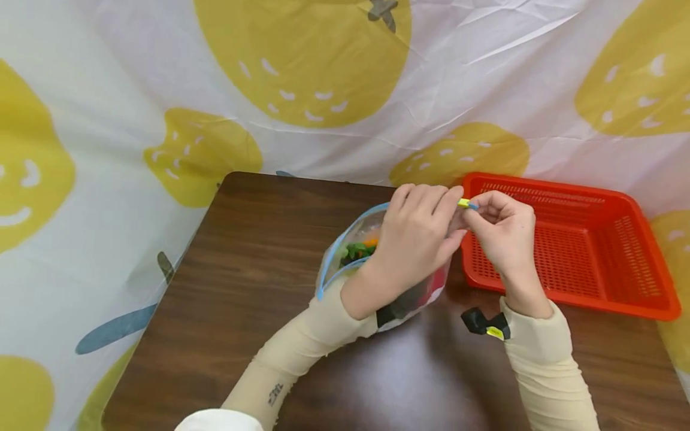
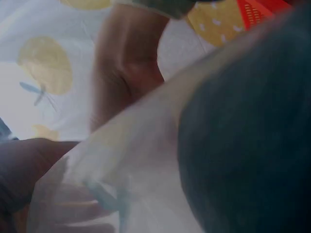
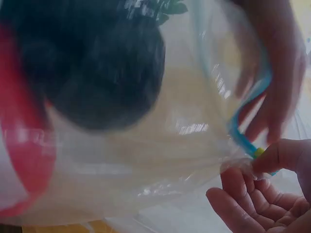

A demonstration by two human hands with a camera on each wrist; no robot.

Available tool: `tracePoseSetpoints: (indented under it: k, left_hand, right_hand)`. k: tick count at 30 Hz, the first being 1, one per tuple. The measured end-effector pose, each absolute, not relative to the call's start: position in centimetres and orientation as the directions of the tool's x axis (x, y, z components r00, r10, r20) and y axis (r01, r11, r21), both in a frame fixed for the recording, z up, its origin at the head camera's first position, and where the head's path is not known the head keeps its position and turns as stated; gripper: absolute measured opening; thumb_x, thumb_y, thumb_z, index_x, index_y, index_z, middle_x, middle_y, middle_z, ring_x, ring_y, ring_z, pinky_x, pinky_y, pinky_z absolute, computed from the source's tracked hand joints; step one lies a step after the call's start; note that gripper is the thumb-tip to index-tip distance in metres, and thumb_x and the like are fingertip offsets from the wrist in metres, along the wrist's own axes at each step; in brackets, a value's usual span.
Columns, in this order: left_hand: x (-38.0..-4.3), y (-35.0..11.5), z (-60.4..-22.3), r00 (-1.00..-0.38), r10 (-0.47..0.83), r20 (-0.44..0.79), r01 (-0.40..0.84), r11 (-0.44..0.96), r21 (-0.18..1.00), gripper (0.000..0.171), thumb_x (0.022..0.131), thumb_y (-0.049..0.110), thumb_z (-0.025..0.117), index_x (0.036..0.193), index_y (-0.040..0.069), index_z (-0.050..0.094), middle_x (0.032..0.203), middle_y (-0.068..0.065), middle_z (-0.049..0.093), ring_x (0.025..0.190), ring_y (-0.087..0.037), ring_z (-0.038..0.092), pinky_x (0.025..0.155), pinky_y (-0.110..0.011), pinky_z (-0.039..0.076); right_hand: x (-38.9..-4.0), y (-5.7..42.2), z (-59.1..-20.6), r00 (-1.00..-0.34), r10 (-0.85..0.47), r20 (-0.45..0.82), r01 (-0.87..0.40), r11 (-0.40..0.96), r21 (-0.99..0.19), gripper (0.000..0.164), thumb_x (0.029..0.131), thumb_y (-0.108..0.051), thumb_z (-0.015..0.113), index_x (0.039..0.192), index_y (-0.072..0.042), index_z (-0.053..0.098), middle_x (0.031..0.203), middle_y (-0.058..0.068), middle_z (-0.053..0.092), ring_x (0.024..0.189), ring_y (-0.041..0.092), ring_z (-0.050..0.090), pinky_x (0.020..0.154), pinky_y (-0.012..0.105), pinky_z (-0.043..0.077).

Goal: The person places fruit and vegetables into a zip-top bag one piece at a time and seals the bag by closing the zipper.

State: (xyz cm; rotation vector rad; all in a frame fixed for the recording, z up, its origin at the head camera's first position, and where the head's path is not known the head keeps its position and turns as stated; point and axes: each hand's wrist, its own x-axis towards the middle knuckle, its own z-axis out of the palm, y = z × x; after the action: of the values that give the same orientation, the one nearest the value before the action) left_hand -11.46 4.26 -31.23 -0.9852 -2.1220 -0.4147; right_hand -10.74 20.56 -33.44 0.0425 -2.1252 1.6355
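A clear slider zip bag (image 1: 329,266) with a blue zip strip stands on the table, its mouth gaping at the left. Through the film show green leaves (image 1: 353,251), something orange (image 1: 371,242), a large dark round thing (image 3: 102,73) and a red-and-white piece (image 3: 29,141). Across the bag's top lies my left hand (image 1: 415,233), its thumb and fingers holding the upper edge. My right hand (image 1: 504,230) pinches the zip's right end between thumb and index finger, at the yellow slider (image 1: 464,203). The left wrist view is blurred and mostly filled by the bag.
A red plastic basket (image 1: 636,305) with perforated walls stands at the right, just behind my right hand. The brown wooden table (image 1: 242,251) ends at the back against a fruit-print cloth (image 1: 302,60). A black wrist device (image 1: 480,323) sits at my right cuff.
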Motion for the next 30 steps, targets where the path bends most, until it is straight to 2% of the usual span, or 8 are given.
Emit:
tracePoseSetpoints:
  k: [3,5,11,14,18,23,26,30]
  left_hand:
    - [-12.3,4.5,-31.6,-0.511,0.541,0.668,0.727,0.686,0.000,0.030,0.082,0.029,0.068,0.107,0.011,0.067,0.099,-0.001,0.065,0.091,-0.018,0.057,0.082,-0.030,0.041]
    - [-12.7,4.2,-31.7,-0.524,0.542,0.657,0.734,0.678,0.026,0.027,0.083,0.025,0.068,0.107,0.012,0.068,0.098,-0.001,0.065,0.089,-0.018,0.057,0.080,-0.030,0.041]
    - [-13.5,3.8,-31.5,-0.415,0.552,0.723,0.812,0.584,0.020,0.014,0.087,0.018,0.061,0.095,0.018,0.072,0.087,0.002,0.063,0.082,-0.016,0.055,0.080,-0.030,0.040]
    - [-13.7,3.5,-31.5,-0.395,0.563,0.726,0.845,0.533,0.046,0.009,0.086,0.019,0.064,0.089,0.017,0.072,0.084,0.004,0.065,0.081,-0.015,0.056,0.082,-0.029,0.039]
    - [-13.9,3.2,-31.3,-0.407,0.583,0.703,0.872,0.478,0.108,0.011,0.087,0.022,0.065,0.089,0.013,0.071,0.086,0.004,0.067,0.083,-0.015,0.056,0.082,-0.030,0.039]
    - [-14.3,2.7,-30.9,-0.440,0.596,0.672,0.887,0.402,0.225,0.012,0.086,0.021,0.066,0.088,0.011,0.071,0.087,0.002,0.067,0.084,-0.015,0.055,0.079,-0.029,0.039]
    - [-14.6,2.3,-30.6,-0.452,0.601,0.659,0.888,0.377,0.264,0.011,0.086,0.020,0.068,0.088,0.009,0.071,0.087,0.001,0.068,0.084,-0.016,0.056,0.079,-0.029,0.039]
    - [-14.8,1.9,-30.2,-0.453,0.609,0.651,0.889,0.360,0.282,0.010,0.085,0.018,0.068,0.086,0.009,0.071,0.085,0.001,0.068,0.083,-0.016,0.057,0.077,-0.029,0.039]
  right_hand:
    - [-10.6,20.3,-33.4,-0.898,0.223,0.380,-0.298,0.326,-0.897,0.009,0.081,0.004,0.059,0.075,0.010,0.061,0.059,-0.010,0.060,0.053,0.004,0.060,0.056,0.016,0.051]
    - [-10.4,20.3,-33.2,-0.901,0.191,0.388,-0.307,0.349,-0.885,0.007,0.081,0.004,0.060,0.076,0.010,0.061,0.061,-0.010,0.060,0.055,0.004,0.061,0.058,0.016,0.051]
    - [-9.6,20.2,-32.4,-0.899,0.080,0.430,-0.371,0.382,-0.847,0.003,0.079,0.006,0.065,0.077,0.006,0.066,0.066,-0.012,0.064,0.060,0.005,0.063,0.063,0.016,0.052]
    - [-9.4,20.2,-32.2,-0.894,0.053,0.445,-0.397,0.368,-0.841,0.002,0.079,0.008,0.065,0.078,0.007,0.067,0.068,-0.011,0.066,0.061,0.005,0.064,0.063,0.017,0.053]
    - [-9.4,20.3,-32.2,-0.868,0.018,0.496,-0.458,0.357,-0.814,0.005,0.079,0.011,0.064,0.081,0.008,0.068,0.070,-0.006,0.067,0.060,0.005,0.064,0.062,0.017,0.053]
    - [-9.5,19.9,-32.3,-0.789,-0.005,0.614,-0.575,0.357,-0.736,0.002,0.079,0.008,0.067,0.079,0.009,0.067,0.071,-0.001,0.068,0.061,0.003,0.064,0.061,0.015,0.051]
    - [-9.6,19.4,-32.4,-0.751,0.030,0.659,-0.610,0.349,-0.711,0.002,0.078,0.009,0.067,0.077,0.008,0.068,0.068,0.002,0.067,0.060,0.004,0.063,0.060,0.016,0.051]
    - [-9.7,19.0,-32.5,-0.722,0.110,0.683,-0.612,0.358,-0.705,0.007,0.077,0.012,0.065,0.075,0.006,0.068,0.066,-0.002,0.065,0.058,0.004,0.061,0.058,0.015,0.049]
